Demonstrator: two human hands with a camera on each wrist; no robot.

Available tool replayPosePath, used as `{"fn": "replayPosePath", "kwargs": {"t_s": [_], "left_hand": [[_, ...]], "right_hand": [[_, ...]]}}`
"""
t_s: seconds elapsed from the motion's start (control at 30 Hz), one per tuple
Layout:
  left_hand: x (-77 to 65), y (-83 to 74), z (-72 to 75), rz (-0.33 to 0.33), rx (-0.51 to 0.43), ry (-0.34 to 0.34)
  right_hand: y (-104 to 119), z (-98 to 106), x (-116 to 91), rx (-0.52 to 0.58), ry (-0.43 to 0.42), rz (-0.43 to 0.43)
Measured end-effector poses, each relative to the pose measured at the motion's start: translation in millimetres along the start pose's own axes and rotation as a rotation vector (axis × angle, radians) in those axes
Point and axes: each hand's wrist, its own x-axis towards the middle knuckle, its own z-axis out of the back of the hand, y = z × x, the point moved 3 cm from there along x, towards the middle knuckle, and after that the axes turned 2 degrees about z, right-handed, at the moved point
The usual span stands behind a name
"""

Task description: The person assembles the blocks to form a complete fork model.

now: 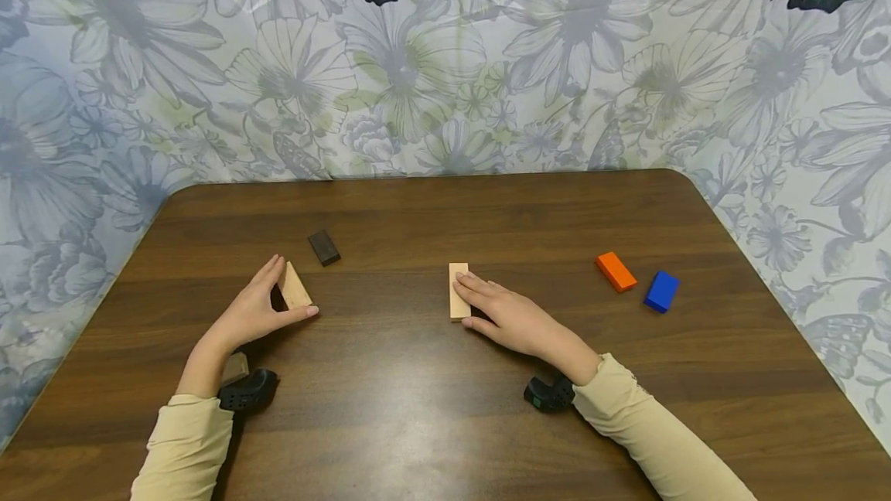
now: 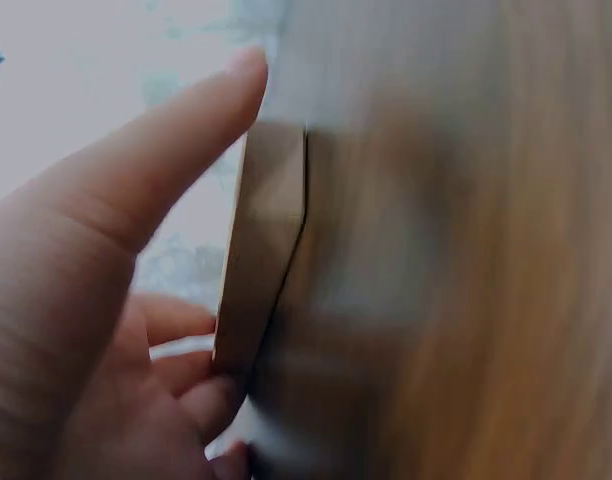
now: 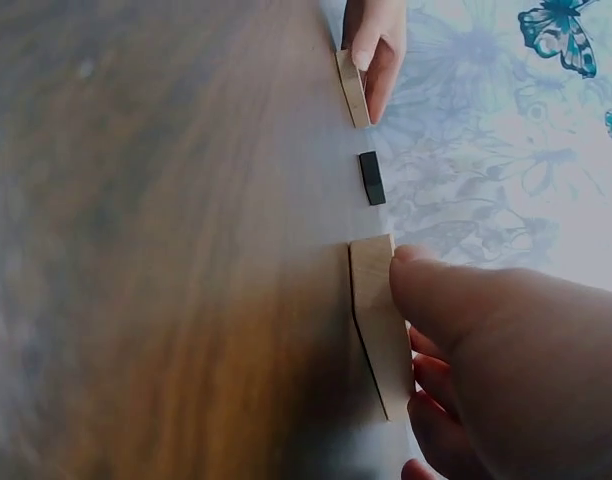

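My left hand [image 1: 254,304] spans a light wooden block [image 1: 295,287] at the left of the table, thumb at its near end and fingers at its far end. The left wrist view shows this block [image 2: 266,230] between the thumb and the curled fingers. Near the middle, my right hand [image 1: 511,319] holds a second light wooden block [image 1: 459,304], fingers over its far part and thumb by its near end. That block [image 3: 378,320] lies flat in the right wrist view, its far side hidden by the hand.
A dark block [image 1: 324,247] lies just beyond the left hand's block. To the right are an orange block [image 1: 616,272] and a blue block [image 1: 662,291]. A tan piece [image 1: 236,367], partly hidden, shows by the left wrist. Floral wallpaper [image 1: 445,83] rises behind the table's far edge.
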Motion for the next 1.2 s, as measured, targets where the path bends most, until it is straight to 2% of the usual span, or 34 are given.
{"fn": "replayPosePath", "kwargs": {"t_s": [0.13,0.27,0.4,0.53,0.7,1.0,1.2], "left_hand": [[1.6,-3.7,-4.5,0.019,-0.007,-0.031],[-0.1,-5.5,-4.8,0.021,-0.035,-0.023],[-3.5,-3.6,-1.2,0.003,-0.058,0.001],[-7.4,0.7,4.5,-0.036,-0.06,-0.011],[-11.6,10.8,11.3,-0.04,-0.065,-0.095],[-20.1,29.8,21.8,0.043,-0.058,-0.281],[-23.3,38.4,23.9,0.079,-0.106,-0.292]], "right_hand": [[0.2,-1.0,0.1,0.003,-0.019,-0.014],[0.6,-2.0,0.4,0.004,-0.05,-0.023],[1.2,-2.4,0.6,0.006,-0.076,-0.025],[1.6,-2.3,0.5,0.01,-0.085,-0.024],[1.2,-2.6,0.3,0.011,-0.091,-0.022],[1.5,-2.3,0.6,0.013,-0.084,-0.022],[0.3,-3.3,0.4,0.012,-0.085,-0.025]]}}
